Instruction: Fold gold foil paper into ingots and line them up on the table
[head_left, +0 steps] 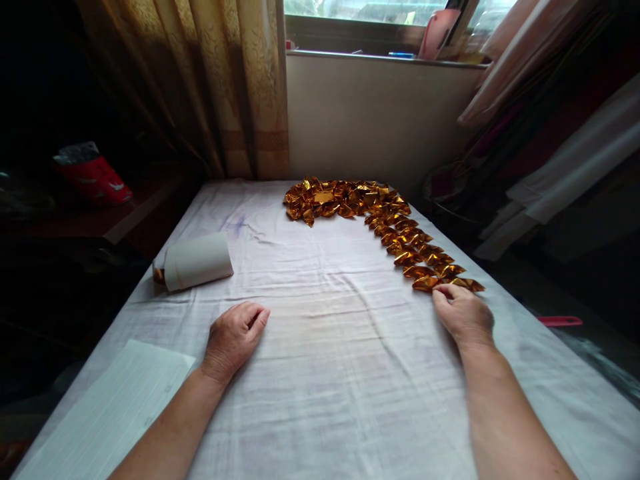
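My left hand rests on the white cloth, loosely closed with its fingers curled under, and nothing shows in it. My right hand is at the near end of a double row of shiny folded gold foil ingots, its thumb and forefinger pinched on the inner end of a foil ingot there. Beside that piece lies another foil ingot. The row runs back to a larger heap of the same gold foil pieces at the table's far edge.
A white roll lies on its side at the left, beyond my left hand. A lined paper sheet lies by my left forearm. A red container stands on a dark side surface. Clothes hang at the right, a curtain behind.
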{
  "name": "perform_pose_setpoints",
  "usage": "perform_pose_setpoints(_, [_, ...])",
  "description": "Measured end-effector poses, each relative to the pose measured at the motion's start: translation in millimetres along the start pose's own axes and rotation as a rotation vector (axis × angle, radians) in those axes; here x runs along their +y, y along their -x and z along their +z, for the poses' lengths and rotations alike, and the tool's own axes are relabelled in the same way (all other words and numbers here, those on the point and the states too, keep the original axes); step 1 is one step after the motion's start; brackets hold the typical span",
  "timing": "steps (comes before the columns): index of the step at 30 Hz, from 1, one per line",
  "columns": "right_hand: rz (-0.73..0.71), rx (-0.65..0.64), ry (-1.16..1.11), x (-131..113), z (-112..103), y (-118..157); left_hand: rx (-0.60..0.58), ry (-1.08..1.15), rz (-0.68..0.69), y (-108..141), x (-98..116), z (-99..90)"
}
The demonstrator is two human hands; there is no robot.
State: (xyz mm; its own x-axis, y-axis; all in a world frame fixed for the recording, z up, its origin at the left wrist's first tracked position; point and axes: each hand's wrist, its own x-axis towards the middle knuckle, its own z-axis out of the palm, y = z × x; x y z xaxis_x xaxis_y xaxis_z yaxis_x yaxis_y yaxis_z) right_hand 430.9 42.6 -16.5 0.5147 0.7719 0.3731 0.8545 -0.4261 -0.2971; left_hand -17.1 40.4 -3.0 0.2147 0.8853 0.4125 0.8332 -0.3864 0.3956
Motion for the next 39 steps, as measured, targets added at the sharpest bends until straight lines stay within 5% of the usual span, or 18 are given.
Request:
perform_pose_setpoints(13, [-0.103, -0.016, -0.006, 0, 12, -1, -0.017, 0.006, -0.009, 0, -1, 0.7])
perform_pose_setpoints(23, [-0.2, 0.118, -0.089, -10, 8, 10, -0.004, 0.049, -0.018, -1, -1, -0.9])
perform_pose_setpoints(30, [-0.469, 0.068, -0.178, -56, 9, 26, 0.002, 0.086, -0.039, -1, 0, -0.9])
perform_pose_setpoints(35, [-0.709, -0.1, -0.214, -100, 15, 44, 0.002, 0.107, -0.065, 0, 0, -0.4])
perform_pose_setpoints(39, [-0.736, -0.213, -0.246, -137, 19, 53, 0.018, 0.154, -0.097, -1, -1, 1.7])
